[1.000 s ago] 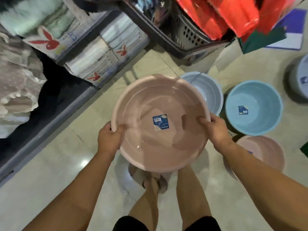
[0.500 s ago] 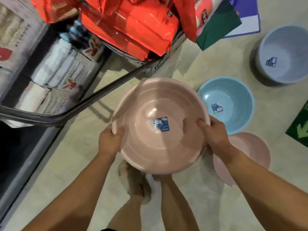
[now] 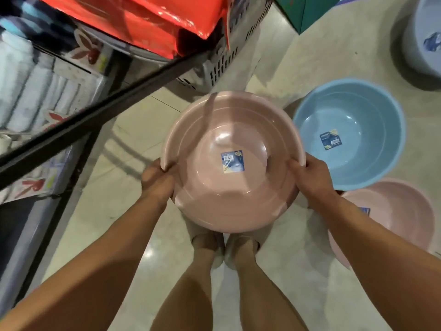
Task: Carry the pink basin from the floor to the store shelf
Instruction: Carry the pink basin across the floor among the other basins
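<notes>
Both hands, left hand (image 3: pixel 158 179) and right hand (image 3: pixel 310 175), have fingers clamped on the pink basin (image 3: pixel 232 161), mid-frame above the floor. It might bump the dark shelf bar (image 3: pixel 102 113) at left and slip.

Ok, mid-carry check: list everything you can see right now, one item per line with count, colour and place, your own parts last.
held pink basin: 1, pink, centre, off the floor, blue label inside
blue basin: 1, light blue, on the floor at right
second pink basin: 1, pink, on the floor at lower right, partly behind the right arm
grey-blue basin: 1, grey-blue, floor, top right, cut off
red packages: several, red, top left
slotted basket: 1, grey, under the red packages
shelf rail: 1, black, diagonal at left
wrapped towels: several, pale, on the left shelf
left hand: grip on the basin's left rim
right hand: grip on its right rim
feet: 2, below the basin
</notes>
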A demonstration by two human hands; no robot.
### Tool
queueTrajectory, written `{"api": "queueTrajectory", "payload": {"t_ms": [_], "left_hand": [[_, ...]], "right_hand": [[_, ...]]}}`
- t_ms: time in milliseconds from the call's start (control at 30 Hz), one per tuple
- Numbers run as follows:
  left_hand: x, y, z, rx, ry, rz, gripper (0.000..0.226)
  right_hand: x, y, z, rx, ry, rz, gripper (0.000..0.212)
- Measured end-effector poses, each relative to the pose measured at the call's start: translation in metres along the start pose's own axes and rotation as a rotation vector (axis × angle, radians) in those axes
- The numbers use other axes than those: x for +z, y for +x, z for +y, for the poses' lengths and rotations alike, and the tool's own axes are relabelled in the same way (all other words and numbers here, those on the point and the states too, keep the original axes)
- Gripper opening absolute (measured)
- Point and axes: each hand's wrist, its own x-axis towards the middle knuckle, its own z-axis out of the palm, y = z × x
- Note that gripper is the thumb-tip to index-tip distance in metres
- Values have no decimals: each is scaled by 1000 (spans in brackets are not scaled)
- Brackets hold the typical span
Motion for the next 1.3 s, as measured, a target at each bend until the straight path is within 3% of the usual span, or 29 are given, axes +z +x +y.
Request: {"api": "queueTrajectory", "payload": {"t_ms": [367,667,800,967,1300], "left_hand": [[26,56,-33,-16,90,-54,25],[29,71,-33,9,126,-196,33],[27,57,-22,-20,95,-139,26],[9,6,-1,14,136,-130,19],[9,-103,87,172,208,-314,21]], "right_hand": [[36,28,43,112,24,0,36],[40,30,47,139,301,-71,14],[31,14,39,134,314,-58,9],[-4,-36,23,156,369,17,7],[-125,-127,-14,246,490,162,10]]}}
